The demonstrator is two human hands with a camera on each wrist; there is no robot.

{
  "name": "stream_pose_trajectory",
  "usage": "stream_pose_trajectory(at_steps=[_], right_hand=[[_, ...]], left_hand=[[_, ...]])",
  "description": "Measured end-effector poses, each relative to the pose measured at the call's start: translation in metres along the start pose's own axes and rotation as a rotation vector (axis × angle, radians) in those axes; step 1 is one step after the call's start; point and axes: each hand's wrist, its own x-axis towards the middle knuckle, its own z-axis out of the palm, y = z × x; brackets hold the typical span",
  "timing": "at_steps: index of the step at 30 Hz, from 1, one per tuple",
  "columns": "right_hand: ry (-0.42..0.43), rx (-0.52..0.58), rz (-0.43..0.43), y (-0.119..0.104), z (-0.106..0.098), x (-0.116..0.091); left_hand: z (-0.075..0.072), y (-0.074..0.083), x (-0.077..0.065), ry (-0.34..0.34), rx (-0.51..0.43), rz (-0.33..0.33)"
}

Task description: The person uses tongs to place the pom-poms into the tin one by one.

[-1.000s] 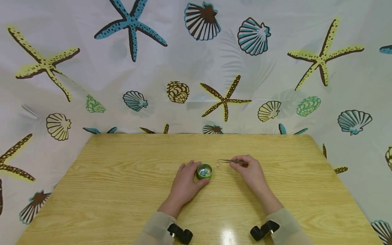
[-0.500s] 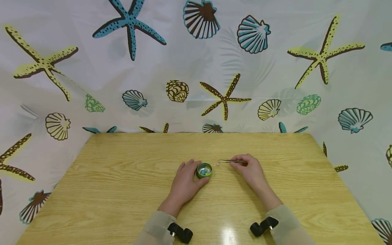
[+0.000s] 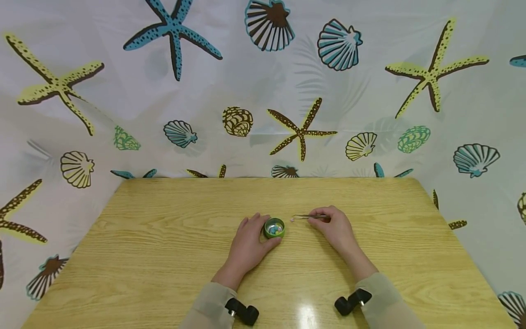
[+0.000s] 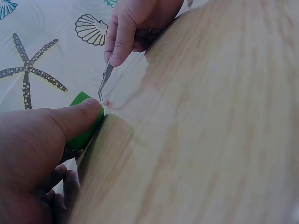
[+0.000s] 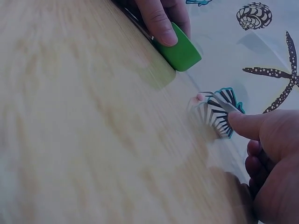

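Observation:
In the head view my left hand [image 3: 248, 249] holds a small green tin [image 3: 268, 236] upright on the table, fingers and thumb around its side. Several small blue, yellow and pale pieces lie inside it. To the right, my right hand [image 3: 336, 232] pinches metal tweezers [image 3: 305, 216] with bent tips pointing left. A tiny pink bead [image 3: 292, 220] sits right by those tips, just right of the tin. In the right wrist view the bead [image 5: 200, 96] is at the tweezers' [image 5: 226, 103] tips; I cannot tell if they grip it. The green tin [image 5: 187, 53] appears beyond.
The wooden table [image 3: 164, 256] runs back to a pale curtain [image 3: 205, 151] printed with starfish and shells. Black mounts [image 3: 242, 312] are strapped at both sleeve cuffs.
The tweezers' tips have come down slightly and closer to the pink bead. My left hand and the tin stay in place. The head view has tilted very slightly.

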Motion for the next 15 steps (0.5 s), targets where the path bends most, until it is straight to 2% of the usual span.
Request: stream_pose_trajectory(at_steps=[15], right_hand=[[0.000,-0.035,-0.008,-0.0025,-0.0002,-0.0015]], left_hand=[[-0.0008,0.0000,-0.0003,0.009,0.005,0.027]])
